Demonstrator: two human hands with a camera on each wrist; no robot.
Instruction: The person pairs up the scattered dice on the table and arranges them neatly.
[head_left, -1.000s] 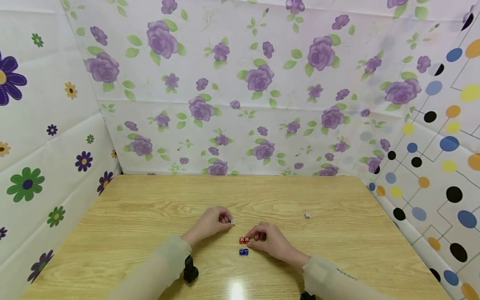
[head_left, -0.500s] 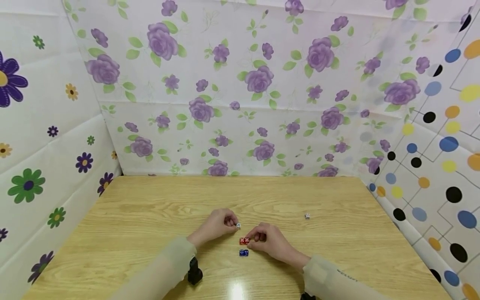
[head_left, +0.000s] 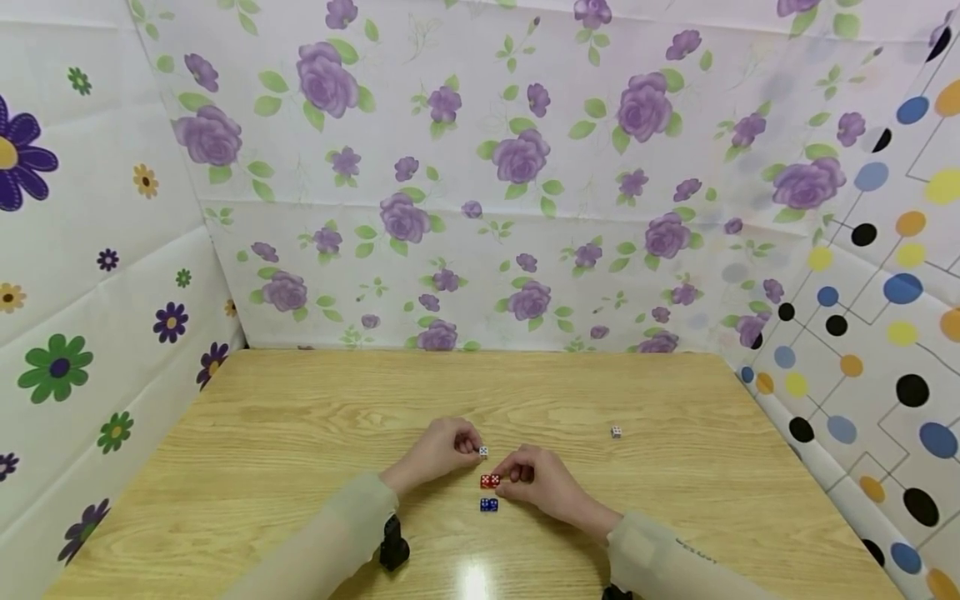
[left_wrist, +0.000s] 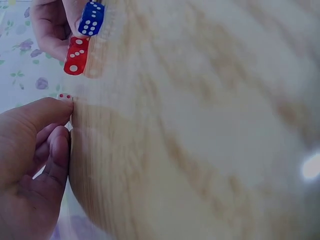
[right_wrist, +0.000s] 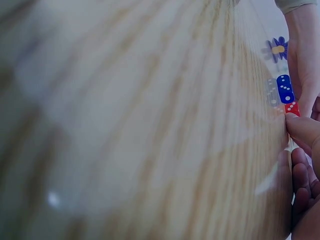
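Between its thumb and index finger my left hand pinches a small white die, just behind a pair of red dice. In the left wrist view the white die shows red pips past the thumb tip. My right hand has its thumb and index finger on the right one of the two red dice, which sit side by side. In the right wrist view the thumb partly covers the red die. Nearer to me, two blue dice stand side by side in line with the red pair.
Another white die lies alone farther back on the right of the wooden table. A purple-flowered cloth hangs behind the table, with patterned cloths at both sides. A black wrist mount hangs below the left cuff.
My left hand has slid right and a little towards me with the white die, bringing it close behind the red dice. The right hand has stayed at the red pair.
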